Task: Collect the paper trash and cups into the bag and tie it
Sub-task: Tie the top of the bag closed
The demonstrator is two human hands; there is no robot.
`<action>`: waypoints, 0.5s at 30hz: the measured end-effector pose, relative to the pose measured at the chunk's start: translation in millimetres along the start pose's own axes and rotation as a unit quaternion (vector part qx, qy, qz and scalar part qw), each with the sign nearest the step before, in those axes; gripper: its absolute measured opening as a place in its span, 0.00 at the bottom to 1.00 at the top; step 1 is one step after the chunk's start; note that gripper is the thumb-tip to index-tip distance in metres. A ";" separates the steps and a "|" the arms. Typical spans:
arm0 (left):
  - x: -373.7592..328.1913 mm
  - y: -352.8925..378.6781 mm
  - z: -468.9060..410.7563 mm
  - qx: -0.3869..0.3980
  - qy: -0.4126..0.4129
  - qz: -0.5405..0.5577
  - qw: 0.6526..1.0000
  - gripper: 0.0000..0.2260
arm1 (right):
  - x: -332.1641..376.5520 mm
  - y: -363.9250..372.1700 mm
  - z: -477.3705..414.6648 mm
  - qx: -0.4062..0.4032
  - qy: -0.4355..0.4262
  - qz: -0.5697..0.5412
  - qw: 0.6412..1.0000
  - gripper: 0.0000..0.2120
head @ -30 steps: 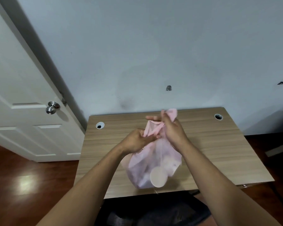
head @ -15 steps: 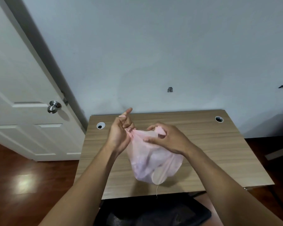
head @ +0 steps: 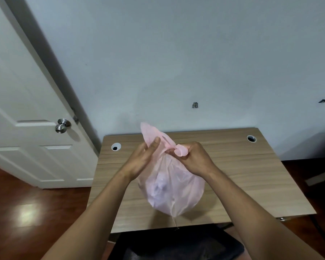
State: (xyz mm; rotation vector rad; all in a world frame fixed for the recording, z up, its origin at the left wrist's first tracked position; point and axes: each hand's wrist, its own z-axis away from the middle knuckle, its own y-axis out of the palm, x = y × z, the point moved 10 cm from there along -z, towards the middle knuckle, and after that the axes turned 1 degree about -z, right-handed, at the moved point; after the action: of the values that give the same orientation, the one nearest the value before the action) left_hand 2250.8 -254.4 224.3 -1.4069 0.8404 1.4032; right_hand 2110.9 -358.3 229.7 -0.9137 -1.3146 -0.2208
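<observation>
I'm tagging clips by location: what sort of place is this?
Probably a room in a home or small office: a wooden desk with cable holes, a white panelled door with a knob, and wood flooring.

it looked like a room in a home, set up as a small study: a white panelled door with a round metal knob stood at the far left, glossy reddish wood floor ran below it, and a wood-grain desk with cable holes sat against a plain pale wall
</observation>
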 end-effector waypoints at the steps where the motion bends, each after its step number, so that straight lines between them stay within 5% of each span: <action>1: -0.9 6.8 2.6 0.020 0.006 -0.003 1.000 0.23 | 1.8 1.1 -0.4 0.003 -0.007 0.007 1.000 0.15; 6: -3.2 25.0 -10.4 -0.012 0.009 0.172 0.985 0.22 | 1.8 13.5 10.0 0.052 0.020 -0.009 0.998 0.26; 10: 12.4 23.8 -21.5 -0.109 -0.048 0.387 0.914 0.15 | 1.0 10.9 21.6 0.072 0.051 -0.062 0.994 0.25; 15: 22.3 31.2 -27.4 -0.069 -0.070 0.421 0.902 0.17 | -16.0 -3.9 21.1 -0.016 0.116 -0.128 0.985 0.25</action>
State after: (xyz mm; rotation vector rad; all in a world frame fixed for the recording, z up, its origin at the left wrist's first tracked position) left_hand 2233.2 -286.7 194.9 -1.0407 1.3630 2.2160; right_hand 2088.4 -352.0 216.6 -0.7183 -1.2102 -0.5346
